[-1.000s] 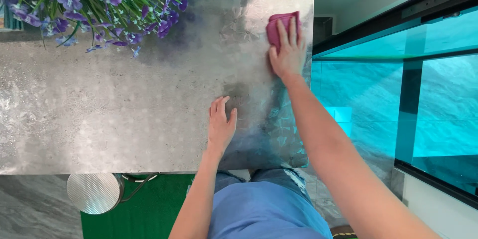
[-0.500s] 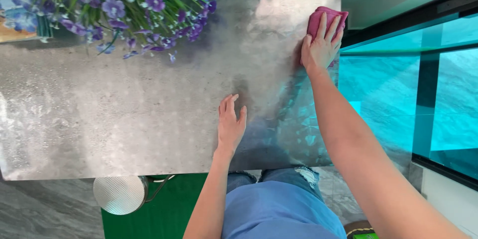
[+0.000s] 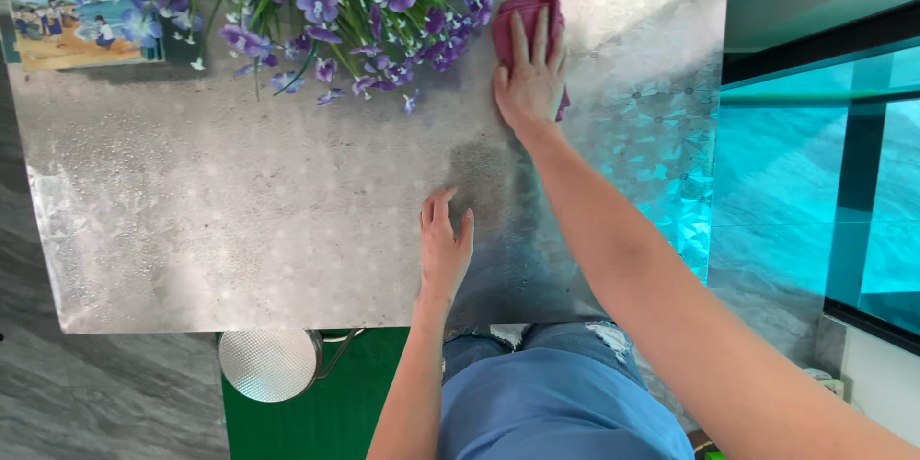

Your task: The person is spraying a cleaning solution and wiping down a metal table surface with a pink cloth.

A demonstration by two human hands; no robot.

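Likely home living or dining room. Counter (image 3: 240, 201) under clear patterned cover; purple artificial flowers (image 3: 355, 0) and small picture card (image 3: 81, 10) at far edge. Round metal stool (image 3: 268, 364) on green mat (image 3: 326, 412) below. Grey marble-look floor (image 3: 105, 393). Teal-tinted glass panels (image 3: 815, 182) alongside.

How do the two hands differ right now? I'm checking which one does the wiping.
The right hand presses on a pink cloth far across the table, beside the purple flowers; the left hand lies bare near the table's front edge. The right arm is stretched out, the left arm less so. Both hands lie palm down, fingers pointing away from the person.
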